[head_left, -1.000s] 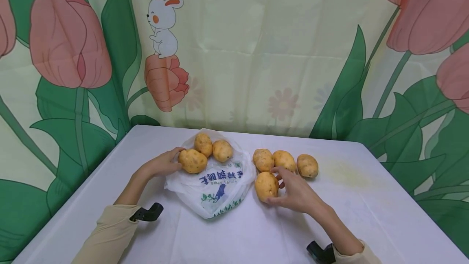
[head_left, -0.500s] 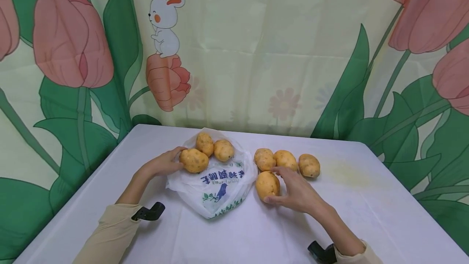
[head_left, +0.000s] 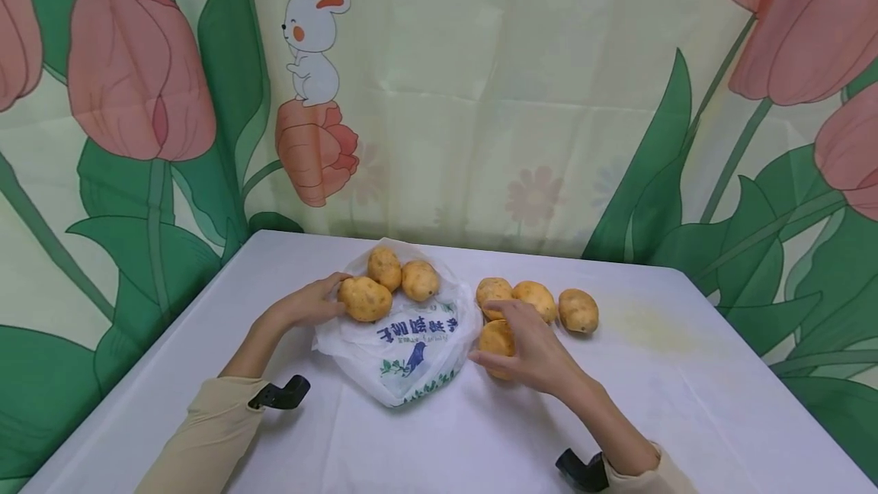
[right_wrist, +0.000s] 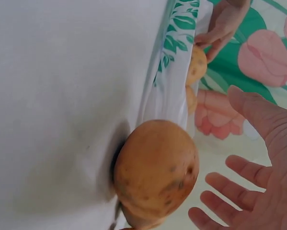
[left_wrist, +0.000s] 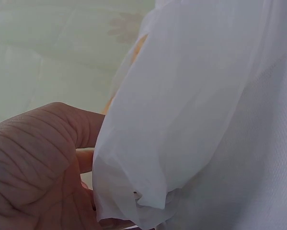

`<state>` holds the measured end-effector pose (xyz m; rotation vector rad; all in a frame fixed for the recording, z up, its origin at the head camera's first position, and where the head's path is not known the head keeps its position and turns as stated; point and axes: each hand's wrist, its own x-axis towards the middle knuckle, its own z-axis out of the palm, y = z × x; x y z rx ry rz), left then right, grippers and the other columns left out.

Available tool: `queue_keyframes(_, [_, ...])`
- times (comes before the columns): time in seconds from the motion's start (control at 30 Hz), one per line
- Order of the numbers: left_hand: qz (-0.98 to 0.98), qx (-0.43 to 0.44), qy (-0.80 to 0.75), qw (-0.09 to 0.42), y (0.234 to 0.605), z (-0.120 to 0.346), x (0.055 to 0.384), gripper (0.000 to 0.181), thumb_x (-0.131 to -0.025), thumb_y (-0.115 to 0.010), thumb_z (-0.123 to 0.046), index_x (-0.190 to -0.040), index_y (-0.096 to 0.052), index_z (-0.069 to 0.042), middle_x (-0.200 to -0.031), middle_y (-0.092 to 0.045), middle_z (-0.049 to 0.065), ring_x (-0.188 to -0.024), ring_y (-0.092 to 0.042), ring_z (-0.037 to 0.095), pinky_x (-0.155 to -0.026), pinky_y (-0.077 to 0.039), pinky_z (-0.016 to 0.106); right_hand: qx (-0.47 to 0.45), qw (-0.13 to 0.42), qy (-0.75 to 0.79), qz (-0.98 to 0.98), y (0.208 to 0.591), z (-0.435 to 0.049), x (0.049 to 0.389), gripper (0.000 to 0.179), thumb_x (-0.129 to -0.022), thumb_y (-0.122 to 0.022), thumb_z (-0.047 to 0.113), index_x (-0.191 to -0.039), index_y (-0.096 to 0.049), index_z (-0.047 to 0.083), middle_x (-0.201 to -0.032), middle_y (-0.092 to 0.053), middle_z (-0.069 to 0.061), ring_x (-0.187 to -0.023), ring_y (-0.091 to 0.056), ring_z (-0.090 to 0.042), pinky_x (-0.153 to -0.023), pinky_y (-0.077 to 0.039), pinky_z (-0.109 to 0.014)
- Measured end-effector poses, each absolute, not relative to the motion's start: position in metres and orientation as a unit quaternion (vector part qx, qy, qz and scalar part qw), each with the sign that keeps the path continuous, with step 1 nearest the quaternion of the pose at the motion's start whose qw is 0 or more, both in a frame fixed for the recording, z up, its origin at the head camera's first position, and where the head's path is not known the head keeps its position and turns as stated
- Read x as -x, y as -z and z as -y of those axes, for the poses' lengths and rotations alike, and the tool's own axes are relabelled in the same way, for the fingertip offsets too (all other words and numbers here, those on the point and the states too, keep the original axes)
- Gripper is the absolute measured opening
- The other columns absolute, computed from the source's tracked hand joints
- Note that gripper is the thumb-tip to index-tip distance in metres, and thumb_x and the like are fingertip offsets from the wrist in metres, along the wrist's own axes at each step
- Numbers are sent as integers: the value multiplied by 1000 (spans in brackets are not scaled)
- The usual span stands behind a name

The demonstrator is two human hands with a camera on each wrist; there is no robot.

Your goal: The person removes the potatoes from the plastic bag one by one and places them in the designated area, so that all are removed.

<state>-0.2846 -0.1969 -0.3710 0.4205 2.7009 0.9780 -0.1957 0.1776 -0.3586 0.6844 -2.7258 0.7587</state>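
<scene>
My left hand (head_left: 314, 305) curls around the left end of a potato (head_left: 365, 299) lying on a white plastic bag (head_left: 411, 383). Two more potatoes, one behind (head_left: 384, 268) and one to the right (head_left: 420, 280), lie on the bag. In the left wrist view, the thin bag film (left_wrist: 172, 105) hides most of the left fingers. My right hand (head_left: 528, 349) hovers by the front potato (head_left: 495, 338) on the table, partly covering it. From the right wrist view, its fingers are spread and apart from that potato (right_wrist: 157, 167).
Behind the front potato sit several others in a row: a left one (head_left: 490, 292), a middle one (head_left: 535, 298) and a right one (head_left: 578, 311). A white cloth covers the table (head_left: 425, 452). A tulip-printed curtain (head_left: 439, 97) hangs behind its far edge.
My right hand has loosened from around the front potato, spread its fingers and shifted slightly left over it. The left hand and its potato stay almost still.
</scene>
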Motion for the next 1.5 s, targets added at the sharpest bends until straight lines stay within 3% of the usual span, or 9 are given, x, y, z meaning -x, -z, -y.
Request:
queue_keyframes(0.27, [-923,-133,-337,126,372,198,285,65,-97,-55,-16,-155,-32,4,-158,-32,33,-146,-30,51,-116,-28,66,-243,98,-270,927,355,-157,198,72,-83,-85,38,-142,-56,9,-137,-60,-9,-122,-54,-27,-102,-47,-50])
queue_keyframes(0.5, [-923,-141,-335,123,372,198,286,64,-97,-56,-15,-154,-33,4,-157,-33,34,-146,-30,52,-115,-29,67,-247,80,-280,924,352,-137,203,73,-84,-83,42,-144,-55,11,-142,-59,-7,-133,-51,-29,-111,-42,-52])
queue_keyframes(0.87, [-922,-144,-337,126,370,197,285,66,-97,-56,-17,-155,-31,5,-158,-31,34,-147,-29,51,-116,-28,66,-264,43,-293,918,353,-98,221,76,-86,-80,44,-147,-51,9,-147,-54,-11,-138,-48,-30,-112,-41,-51])
queue_keyframes(1.13, [-924,-151,-332,118,368,197,282,65,-96,-57,-15,-153,-33,5,-156,-33,35,-145,-31,52,-115,-30,66,-295,26,-284,912,350,-71,233,68,-91,-78,35,-146,-51,6,-147,-54,-11,-139,-47,-29,-114,-40,-48])
queue_keyframes(1.5, [-928,-147,-323,117,370,196,284,64,-97,-57,-17,-153,-33,5,-156,-34,34,-145,-32,52,-114,-30,67,-328,37,-271,904,348,-47,243,59,-92,-76,24,-144,-53,8,-141,-57,-11,-128,-52,-26,-105,-49,-45])
